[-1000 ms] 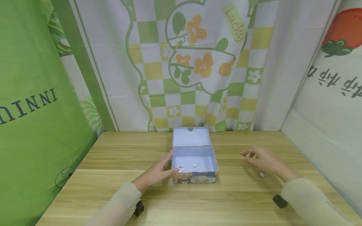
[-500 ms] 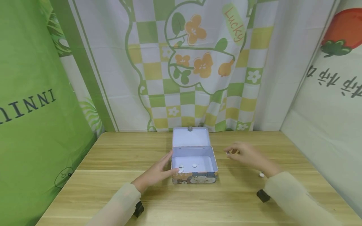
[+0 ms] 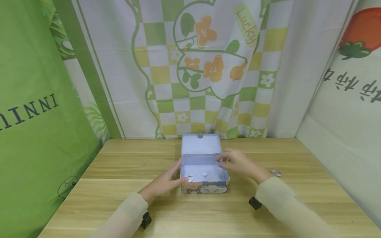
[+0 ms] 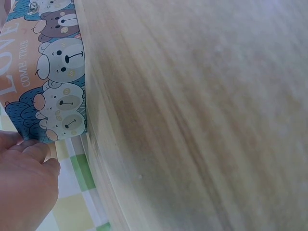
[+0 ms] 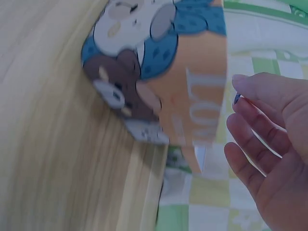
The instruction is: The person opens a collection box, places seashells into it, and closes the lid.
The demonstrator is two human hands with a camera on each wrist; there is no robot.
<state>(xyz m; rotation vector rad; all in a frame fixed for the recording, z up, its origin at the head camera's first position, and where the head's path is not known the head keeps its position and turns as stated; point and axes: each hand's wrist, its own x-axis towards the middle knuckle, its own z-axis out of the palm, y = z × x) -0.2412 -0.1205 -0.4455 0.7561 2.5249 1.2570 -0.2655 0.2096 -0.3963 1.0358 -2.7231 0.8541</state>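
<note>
the right grip point(image 5: 290, 149) pinches a small dark piece point(image 5: 237, 98) near a bear-printed box point(image 5: 166, 57).

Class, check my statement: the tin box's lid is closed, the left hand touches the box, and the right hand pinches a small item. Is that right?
No: the lid is not closed but open, as the head view shows. The left hand does touch the tin box, and the right hand does pinch a small item.
</note>
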